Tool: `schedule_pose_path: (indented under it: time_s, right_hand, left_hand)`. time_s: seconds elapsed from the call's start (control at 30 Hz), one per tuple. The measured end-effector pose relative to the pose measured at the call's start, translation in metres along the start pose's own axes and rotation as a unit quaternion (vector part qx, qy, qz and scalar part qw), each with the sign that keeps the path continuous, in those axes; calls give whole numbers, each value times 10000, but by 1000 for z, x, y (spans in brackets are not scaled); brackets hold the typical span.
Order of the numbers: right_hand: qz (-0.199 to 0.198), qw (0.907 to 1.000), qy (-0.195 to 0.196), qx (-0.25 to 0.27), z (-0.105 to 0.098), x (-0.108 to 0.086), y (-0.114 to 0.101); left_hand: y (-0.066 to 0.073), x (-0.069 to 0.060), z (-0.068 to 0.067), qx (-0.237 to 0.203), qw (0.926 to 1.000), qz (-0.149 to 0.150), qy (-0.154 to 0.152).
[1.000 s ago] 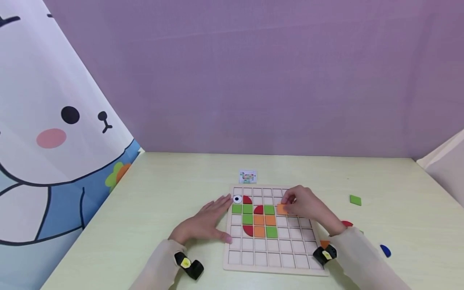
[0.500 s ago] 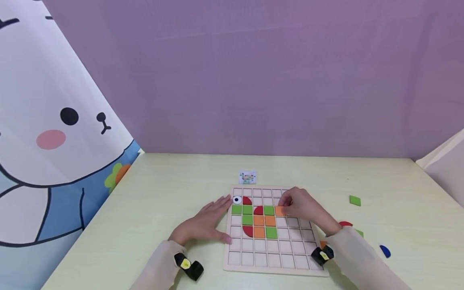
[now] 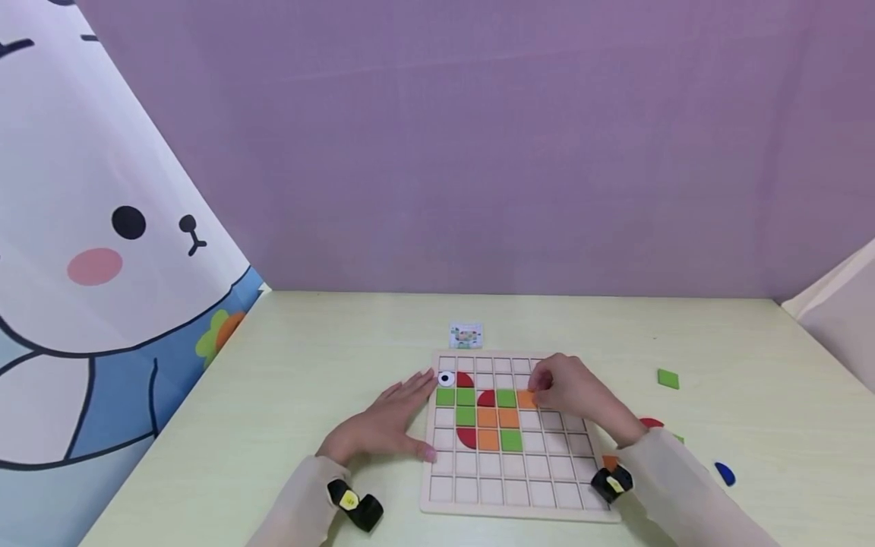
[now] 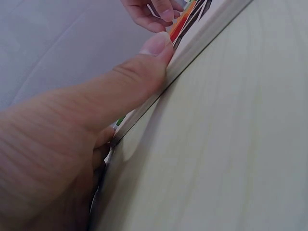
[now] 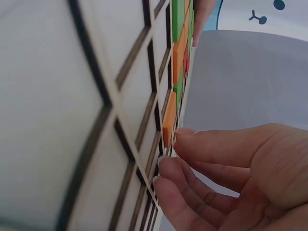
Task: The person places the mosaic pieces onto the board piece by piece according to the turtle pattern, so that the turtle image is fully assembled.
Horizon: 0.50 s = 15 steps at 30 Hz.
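Note:
A wooden grid board (image 3: 519, 513) lies on the table, its cells partly filled with green, orange and red tiles and one round eye tile (image 3: 446, 378). My left hand (image 3: 383, 422) rests along the board's left edge with the fingers spread straight and the thumb near the lower left side; the left wrist view shows its thumb (image 4: 130, 77) on the rim. At the upper right, my right hand (image 3: 574, 391) holds an orange square tile (image 3: 525, 399) between thumb and finger, over the cell right of a green tile (image 3: 506, 398). In the right wrist view, the thumb touches that orange tile's (image 5: 169, 118) edge.
A small picture card (image 3: 466, 335) lies behind the board. To the right are a loose green tile (image 3: 668, 378), a red piece (image 3: 652, 422), a blue half-round piece (image 3: 725, 474) and an orange piece (image 3: 610, 461) by the right wrist. A purple cloth stands behind the table.
The orange tile has moved slightly left and down into line with the cell beside the green tile, with my right hand on it. The left hand has stayed in place.

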State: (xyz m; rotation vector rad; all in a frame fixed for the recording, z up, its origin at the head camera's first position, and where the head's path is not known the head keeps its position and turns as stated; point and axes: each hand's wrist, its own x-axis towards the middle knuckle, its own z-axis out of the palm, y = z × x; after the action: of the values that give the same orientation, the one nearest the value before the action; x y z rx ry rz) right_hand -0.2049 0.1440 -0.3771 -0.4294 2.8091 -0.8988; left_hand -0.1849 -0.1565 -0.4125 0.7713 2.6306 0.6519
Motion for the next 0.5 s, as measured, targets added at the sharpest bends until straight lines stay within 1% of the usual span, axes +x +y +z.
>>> schedule_pose_path:
  time_s: [0.2,0.37,0.5]
  right_hand:
    - [10,10000,54,0,-10,-8,2]
    - [-46,9999,16,128,-19,-17,8]
    - [61,9997,-10,216,-27,-25,14]
  left_hand:
    - [1,-1,0,-23,10000,2,13]
    - [1,-1,0,-39,10000,-18,11]
    - [0,0,0,-19,10000,-3,11]
